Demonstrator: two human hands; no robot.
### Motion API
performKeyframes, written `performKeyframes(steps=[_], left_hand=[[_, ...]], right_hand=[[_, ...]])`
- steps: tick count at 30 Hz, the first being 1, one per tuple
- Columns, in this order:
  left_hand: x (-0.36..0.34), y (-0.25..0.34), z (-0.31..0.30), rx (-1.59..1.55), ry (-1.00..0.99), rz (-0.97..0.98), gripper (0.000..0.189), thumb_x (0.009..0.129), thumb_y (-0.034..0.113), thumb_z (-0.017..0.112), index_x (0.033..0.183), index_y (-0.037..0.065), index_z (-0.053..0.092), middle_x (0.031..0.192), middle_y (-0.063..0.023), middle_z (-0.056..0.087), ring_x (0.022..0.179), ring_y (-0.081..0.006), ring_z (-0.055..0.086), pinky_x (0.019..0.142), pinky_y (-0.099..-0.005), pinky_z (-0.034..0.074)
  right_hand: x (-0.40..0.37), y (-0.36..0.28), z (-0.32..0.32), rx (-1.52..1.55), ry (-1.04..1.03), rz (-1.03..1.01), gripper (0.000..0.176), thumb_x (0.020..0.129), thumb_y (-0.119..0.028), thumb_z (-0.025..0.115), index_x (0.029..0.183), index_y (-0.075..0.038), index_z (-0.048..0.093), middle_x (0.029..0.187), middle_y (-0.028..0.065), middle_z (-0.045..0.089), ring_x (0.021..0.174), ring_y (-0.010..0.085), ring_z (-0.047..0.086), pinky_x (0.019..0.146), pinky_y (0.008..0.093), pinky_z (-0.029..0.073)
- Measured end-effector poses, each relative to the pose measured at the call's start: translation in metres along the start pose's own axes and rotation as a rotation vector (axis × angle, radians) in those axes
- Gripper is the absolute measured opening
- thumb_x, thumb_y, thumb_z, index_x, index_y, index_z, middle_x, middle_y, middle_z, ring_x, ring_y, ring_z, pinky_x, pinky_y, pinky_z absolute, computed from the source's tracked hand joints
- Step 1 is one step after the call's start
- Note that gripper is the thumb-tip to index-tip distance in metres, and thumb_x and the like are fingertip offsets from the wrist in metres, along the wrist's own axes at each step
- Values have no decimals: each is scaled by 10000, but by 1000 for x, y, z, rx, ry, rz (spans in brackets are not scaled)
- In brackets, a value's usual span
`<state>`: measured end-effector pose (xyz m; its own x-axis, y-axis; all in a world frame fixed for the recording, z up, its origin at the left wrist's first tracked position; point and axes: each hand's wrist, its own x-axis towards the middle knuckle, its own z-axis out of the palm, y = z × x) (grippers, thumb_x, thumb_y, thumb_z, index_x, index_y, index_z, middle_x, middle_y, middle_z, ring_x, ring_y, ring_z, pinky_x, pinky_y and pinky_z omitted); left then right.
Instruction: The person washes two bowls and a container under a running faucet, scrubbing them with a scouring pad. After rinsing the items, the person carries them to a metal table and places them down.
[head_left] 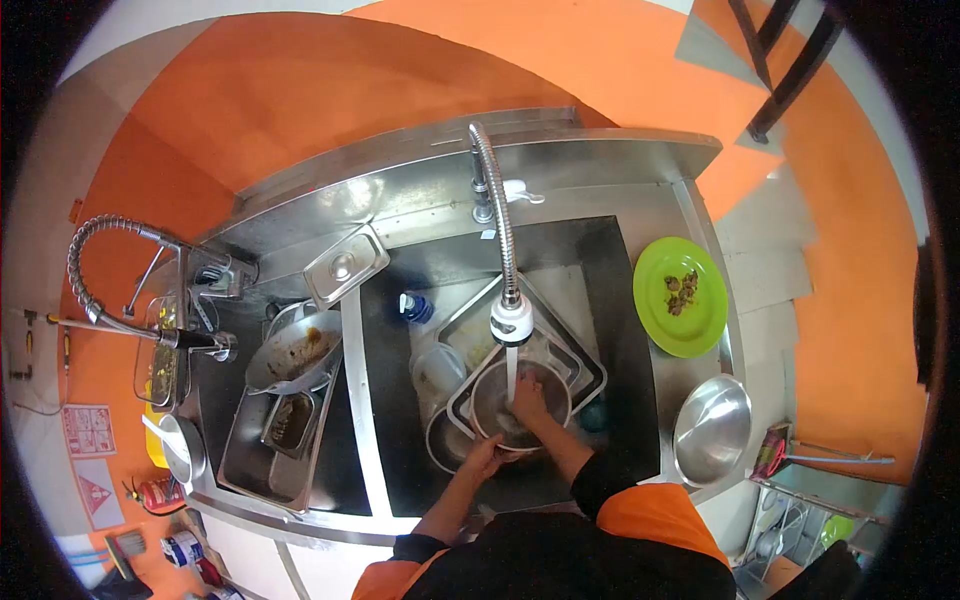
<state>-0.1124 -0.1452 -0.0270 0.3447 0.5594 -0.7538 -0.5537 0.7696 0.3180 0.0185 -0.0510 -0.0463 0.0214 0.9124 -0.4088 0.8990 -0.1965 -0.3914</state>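
Observation:
Water runs from the white spray head (512, 322) of the tall coiled tap into a round metal pot (482, 400) in the right sink. My left hand (487, 458) grips the pot's near left rim. Inside the pot is my right hand (528, 397), beside the stream; its fingers are too small and blurred to show whether they hold anything. Under and behind the pot lies a rectangular metal tray (590, 362). A translucent white container (438, 370) and another round pot (446, 440) sit to its left. A blue bottle (416, 307) stands farther back.
On the right counter are a green plate (652, 300) with brown food scraps and a metal bowl (712, 430). The left sink holds a dirty pan (285, 362) and a deep metal tray (250, 450). A metal lid (345, 265) rests on the divider's back end. A second coiled tap (85, 255) stands left.

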Motion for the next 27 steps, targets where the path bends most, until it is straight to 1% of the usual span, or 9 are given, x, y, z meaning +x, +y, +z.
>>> performKeyframes(steps=[4, 6, 11, 13, 17, 19, 21, 24, 27], left_hand=[[14, 5, -23, -146, -73, -185, 502, 814, -13, 390, 1261, 3, 161, 1144, -247, 412, 880, -383, 579, 689, -448, 570], [10, 22, -27, 7, -49, -166, 471, 814, -13, 388, 1237, -25, 181, 1127, -244, 432, 877, -391, 580, 696, -439, 570], [-16, 43, 16, 317, 73, -128, 310, 859, 62, 433, 1136, -75, 399, 1116, -216, 504, 948, -323, 571, 820, -409, 520], [-6, 44, 11, 83, -36, -213, 554, 809, -30, 386, 1287, 21, 110, 1166, -253, 412, 891, -403, 574, 733, -445, 557], [-9, 43, 17, 235, -44, -189, 667, 818, -18, 414, 1319, 106, -8, 1243, -256, 332, 925, -412, 558, 746, -466, 548], [-24, 46, 34, 316, 63, -204, 344, 864, 79, 440, 1157, -85, 364, 1106, -238, 498, 936, -340, 575, 786, -394, 538], [-18, 33, 34, 317, 83, -168, 344, 867, 77, 432, 1166, -75, 357, 1108, -245, 492, 918, -340, 582, 769, -383, 544], [-10, 39, 26, 298, 42, -142, 359, 870, 68, 418, 1191, -66, 327, 1111, -250, 483, 891, -337, 590, 754, -370, 548], [-29, 64, 56, 368, 23, -156, 431, 871, 52, 407, 1250, -49, 228, 1122, -242, 474, 900, -332, 585, 779, -397, 533]], right_hand=[[-4, -10, 6, 600, -163, -45, 279, 792, -109, 515, 1064, -51, 486, 1166, 142, 485, 934, 358, 534, 811, 404, 449], [-13, -8, 12, 542, -4, -739, 317, 779, -54, 505, 1094, -57, 468, 1158, 140, 485, 915, 351, 539, 805, 380, 441], [-4, -10, 2, 679, -2, -316, 336, 773, -31, 508, 1106, -63, 480, 1152, 167, 475, 1053, 329, 477, 872, 372, 386], [-9, -16, -5, 733, 105, -158, 325, 777, -31, 502, 1101, -62, 488, 1156, 172, 467, 1109, 318, 440, 907, 374, 357], [-24, -18, -1, 689, 108, -410, 306, 771, -55, 523, 1076, -67, 537, 1043, 189, 531, 975, 359, 510, 825, 411, 404], [-27, -10, 0, 686, -58, -425, 335, 757, -73, 555, 1092, -80, 554, 1023, 193, 540, 942, 376, 513, 811, 425, 403], [-4, -2, -16, 396, 287, -208, 334, 751, -98, 575, 1085, -90, 567, 996, 189, 550, 917, 375, 514, 794, 421, 408], [-4, -11, 36, 669, 59, 88, 313, 743, -141, 593, 1048, -74, 586, 982, 194, 555, 919, 371, 500, 804, 423, 401], [-33, -18, 7, 742, -2, -369, 304, 738, -186, 601, 1009, -49, 588, 985, 205, 558, 915, 367, 495, 819, 429, 397]])
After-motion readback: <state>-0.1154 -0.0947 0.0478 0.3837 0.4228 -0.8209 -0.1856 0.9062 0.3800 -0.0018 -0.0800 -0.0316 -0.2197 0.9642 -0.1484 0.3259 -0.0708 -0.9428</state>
